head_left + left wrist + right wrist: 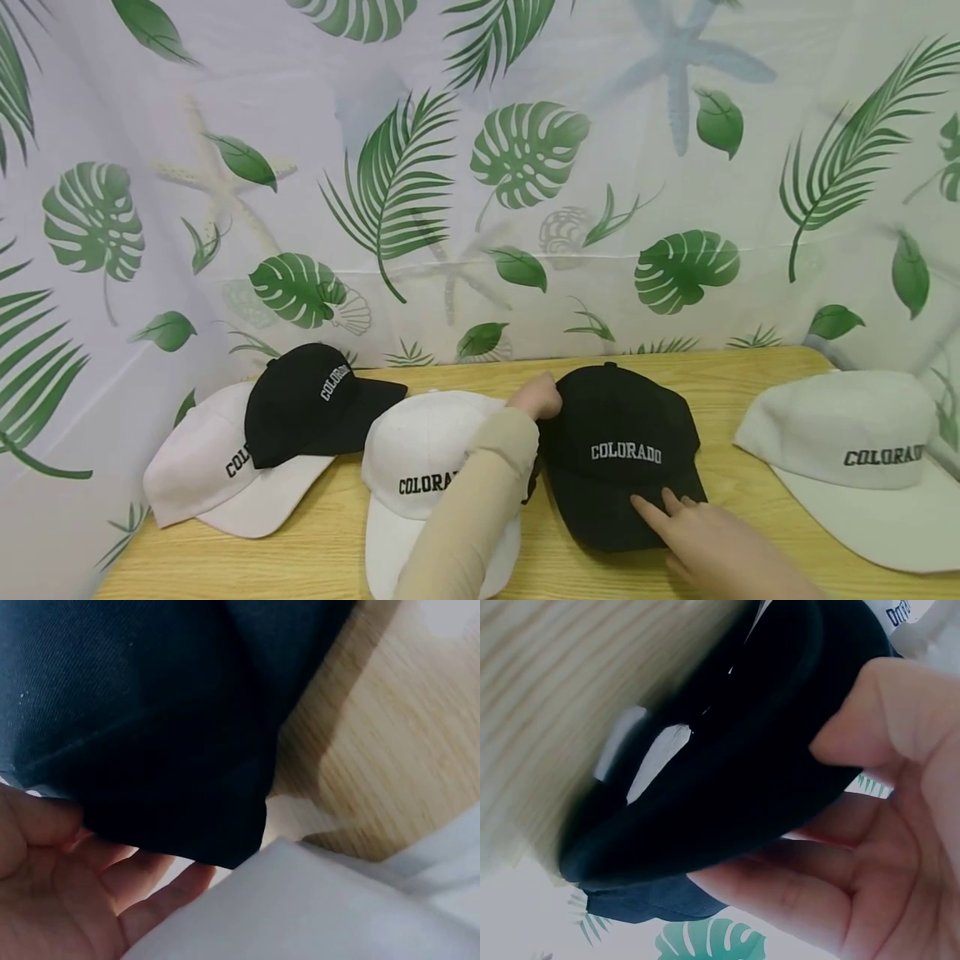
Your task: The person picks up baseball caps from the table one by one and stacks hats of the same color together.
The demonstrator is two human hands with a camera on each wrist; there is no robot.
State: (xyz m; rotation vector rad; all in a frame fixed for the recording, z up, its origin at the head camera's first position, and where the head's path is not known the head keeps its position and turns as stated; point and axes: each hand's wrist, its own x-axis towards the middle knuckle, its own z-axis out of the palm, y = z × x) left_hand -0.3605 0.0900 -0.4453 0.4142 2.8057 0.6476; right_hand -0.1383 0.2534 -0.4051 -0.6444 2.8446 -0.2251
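Between both hands is a black baseball cap [615,417] with white COLORADO lettering, its brim toward me. My left hand [536,397] is at the cap's back left side; in the left wrist view its thumb and fingers [161,889] pinch the lower edge of the black fabric. With the right hand [708,533] I hold the brim's right edge. The right wrist view shows the thumb [855,735] on the underside and the fingers round the other face. There the brim [727,780] tilts up from the table. The left sleeve partly covers a white cap [416,442].
At the left a small black cap [292,408] lies on top of a pinkish-white cap [195,467]. Another white cap [825,433] stands at the right. The wooden table [300,558] meets a leaf-patterned cloth [525,292] at its back and left sides.
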